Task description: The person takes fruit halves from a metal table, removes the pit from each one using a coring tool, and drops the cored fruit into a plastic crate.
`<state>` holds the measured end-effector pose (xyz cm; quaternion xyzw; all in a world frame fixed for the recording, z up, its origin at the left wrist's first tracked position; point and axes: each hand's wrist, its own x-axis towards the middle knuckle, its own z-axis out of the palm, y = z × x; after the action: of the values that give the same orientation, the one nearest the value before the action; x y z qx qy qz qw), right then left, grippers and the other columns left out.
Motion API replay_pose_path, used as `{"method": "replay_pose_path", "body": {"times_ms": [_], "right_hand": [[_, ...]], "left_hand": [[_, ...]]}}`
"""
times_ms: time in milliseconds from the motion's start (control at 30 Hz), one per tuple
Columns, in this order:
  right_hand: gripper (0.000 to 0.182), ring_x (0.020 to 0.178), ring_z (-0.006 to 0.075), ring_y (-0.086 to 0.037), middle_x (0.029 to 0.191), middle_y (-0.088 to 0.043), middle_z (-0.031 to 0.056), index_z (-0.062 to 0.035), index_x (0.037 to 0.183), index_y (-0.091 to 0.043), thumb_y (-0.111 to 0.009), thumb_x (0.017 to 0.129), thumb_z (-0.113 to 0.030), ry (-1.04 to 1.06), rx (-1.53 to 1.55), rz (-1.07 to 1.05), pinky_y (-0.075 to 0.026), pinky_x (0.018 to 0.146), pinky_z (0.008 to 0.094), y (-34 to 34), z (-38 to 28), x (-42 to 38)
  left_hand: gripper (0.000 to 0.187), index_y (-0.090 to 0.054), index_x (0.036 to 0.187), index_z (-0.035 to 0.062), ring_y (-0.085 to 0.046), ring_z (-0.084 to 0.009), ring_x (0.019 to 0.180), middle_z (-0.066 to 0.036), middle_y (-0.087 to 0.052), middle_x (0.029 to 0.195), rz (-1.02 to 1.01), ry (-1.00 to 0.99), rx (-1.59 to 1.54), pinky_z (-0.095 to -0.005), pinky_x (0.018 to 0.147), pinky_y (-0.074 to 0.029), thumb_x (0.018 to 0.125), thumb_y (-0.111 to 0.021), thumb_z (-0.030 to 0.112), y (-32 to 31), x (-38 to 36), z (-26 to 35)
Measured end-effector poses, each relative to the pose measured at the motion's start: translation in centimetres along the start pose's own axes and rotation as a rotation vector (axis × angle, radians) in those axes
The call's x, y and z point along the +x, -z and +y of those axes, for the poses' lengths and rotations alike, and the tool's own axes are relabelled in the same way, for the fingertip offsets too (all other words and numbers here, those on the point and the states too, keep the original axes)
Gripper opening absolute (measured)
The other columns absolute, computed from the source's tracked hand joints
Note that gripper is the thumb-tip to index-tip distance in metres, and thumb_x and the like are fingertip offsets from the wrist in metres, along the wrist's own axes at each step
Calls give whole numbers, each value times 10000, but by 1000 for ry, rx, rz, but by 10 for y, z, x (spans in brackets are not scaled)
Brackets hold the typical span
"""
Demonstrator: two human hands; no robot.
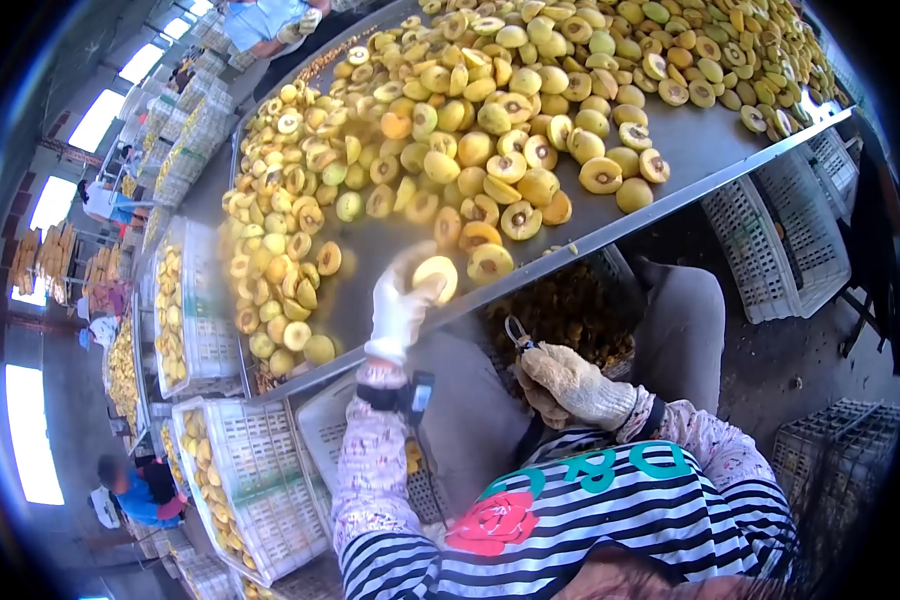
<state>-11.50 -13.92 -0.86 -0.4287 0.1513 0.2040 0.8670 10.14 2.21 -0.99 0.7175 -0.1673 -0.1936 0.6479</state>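
My left hand (pixel 402 305), in a white glove, holds a halved yellow fruit (pixel 435 280) above the near edge of the metal table (pixel 355 270). The cut face of the fruit shows. Lower right, over my lap, my right hand (pixel 575 385) wears a beige knitted glove and is closed on a small tool with a wire loop (pixel 516 332) at its tip. Many halved yellow fruits (pixel 460 130) are heaped on the table beyond my left hand. Beneath the table edge, between my knees, a container of dark yellow-brown pieces (pixel 570 315) is partly hidden.
White plastic crates of fruit (pixel 260 480) stand at the left, with more crates (pixel 195 300) behind. Other crates (pixel 755 250) are under the table at the right. A co-worker's gloved hand (pixel 298 27) shows at the top left. Another person (pixel 140 490) is at the far left.
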Motion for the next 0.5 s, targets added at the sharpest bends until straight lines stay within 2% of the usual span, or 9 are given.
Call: {"method": "replay_pose_path", "body": {"times_ms": [33, 67, 167, 200, 267, 300, 400, 433, 500], "right_hand": [[385, 440, 109, -439, 555, -480, 6, -114, 761, -509, -501, 1032, -389, 43, -48, -104, -363, 418, 262, 2, 2, 5], [389, 443, 112, -441, 554, -480, 6, -110, 761, -508, -494, 1035, -386, 62, -88, -125, -364, 422, 262, -2, 0, 7], [396, 432, 123, -434, 573, -487, 9, -89, 776, -510, -476, 1041, -382, 84, -219, -154, -350, 428, 266, -20, -2, 14], [389, 464, 129, -461, 599, -505, 17, -83, 799, -527, -482, 1037, -388, 42, -223, -101, -373, 456, 272, -23, 1, 16], [384, 529, 141, -515, 649, -542, 33, -70, 845, -563, -495, 1029, -400, -33, -232, 11, -420, 513, 284, -25, 5, 20], [398, 728, 195, -622, 795, -631, 83, -42, 984, -625, -512, 1018, -422, -23, -462, 119, -502, 687, 332, -22, 11, 26], [421, 920, 254, -652, 940, -686, 122, -44, 1114, -648, -528, 1006, -432, 48, -644, 131, -505, 841, 377, -15, 14, 20], [432, 935, 292, -667, 982, -703, 150, -46, 1167, -645, -534, 1002, -430, 12, -680, 127, -512, 852, 386, -22, 4, 15], [427, 940, 306, -669, 989, -704, 161, -50, 1169, -646, -542, 1000, -428, 35, -712, 131, -512, 858, 390, -20, 9, 20]], "left_hand": [[322, -657, 1213, -38, -658, -143, 902, -29, -706, 1003, -23, -45, -31, -252, 819, -531, 910, -661, 71, -1, -18, 5], [316, -668, 1187, -32, -646, -127, 891, -61, -703, 985, 17, -50, -14, -237, 789, -522, 966, -626, 189, -6, -35, 5], [435, -654, 1174, -8, -637, -158, 856, -115, -688, 957, 36, 61, -337, -269, 755, -515, 1026, -530, 382, -32, -78, 5], [438, -642, 1154, -5, -648, -215, 924, -137, -681, 1011, -41, 29, -693, -318, 831, -539, 1048, -485, 390, -45, -83, -1], [447, -641, 1117, 1, -647, -263, 975, -138, -671, 1032, 270, 95, -929, -393, 903, -555, 1061, -450, 401, -74, -86, 19], [474, -647, 1060, 2, -656, -282, 984, -128, -675, 1015, 294, 61, -908, -446, 936, -563, 1062, -438, 427, -74, -85, 15], [484, -653, 1004, 2, -660, -280, 995, -131, -674, 1012, 182, 80, -862, -436, 918, -569, 1062, -436, 431, -64, -82, -3], [499, -654, 956, 4, -668, -276, 987, -133, -674, 1010, 190, 102, -853, -433, 913, -571, 1067, -421, 431, -65, -84, -3], [519, -653, 951, 2, -673, -273, 962, -140, -674, 996, 229, 129, -824, -429, 903, -574, 1073, -394, 434, -70, -88, 5]]}}
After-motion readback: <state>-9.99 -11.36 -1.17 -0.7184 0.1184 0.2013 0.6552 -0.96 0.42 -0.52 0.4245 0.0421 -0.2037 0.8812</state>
